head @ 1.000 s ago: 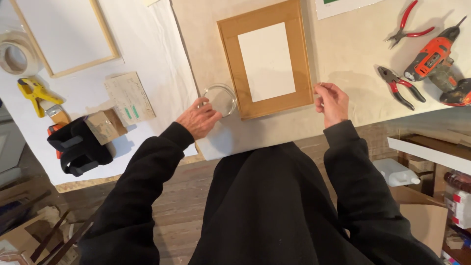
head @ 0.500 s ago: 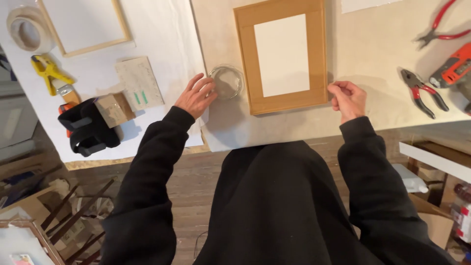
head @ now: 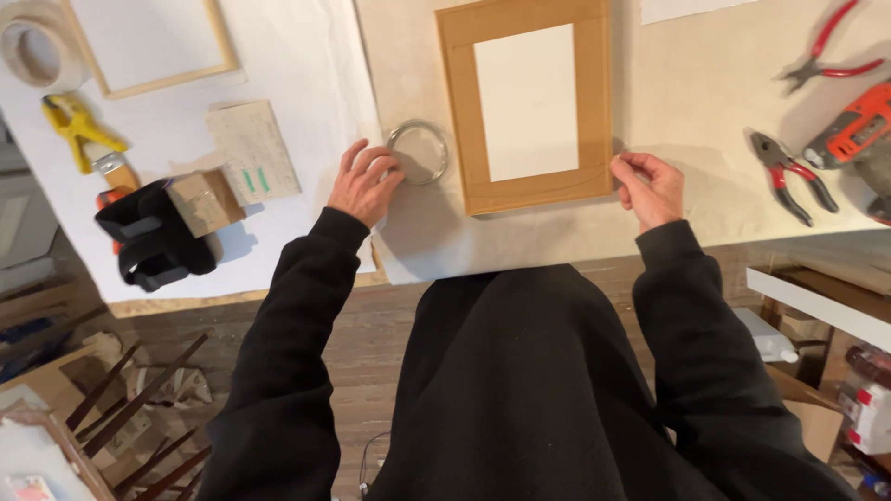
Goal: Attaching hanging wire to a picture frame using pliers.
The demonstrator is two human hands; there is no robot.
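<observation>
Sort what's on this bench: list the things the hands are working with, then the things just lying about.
In hand: wooden frame, at the right hand; wire coil, at the left hand.

Lying about: pliers, red cutters, drill, tape roll, yellow clamp, black strap.

Two wooden frames (head: 527,104) (head: 153,46); two pliers (head: 789,174) (head: 826,57); one tape roll (head: 37,51); one drill (head: 858,130); one yellow clamp (head: 79,130).

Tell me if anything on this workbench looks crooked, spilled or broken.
Nothing stands out. The wooden frame lies flat and whole, a touch off square to the table edge, with the left hand by a coil of wire and the right hand at its corner. Pliers lie loose but tidy.
</observation>
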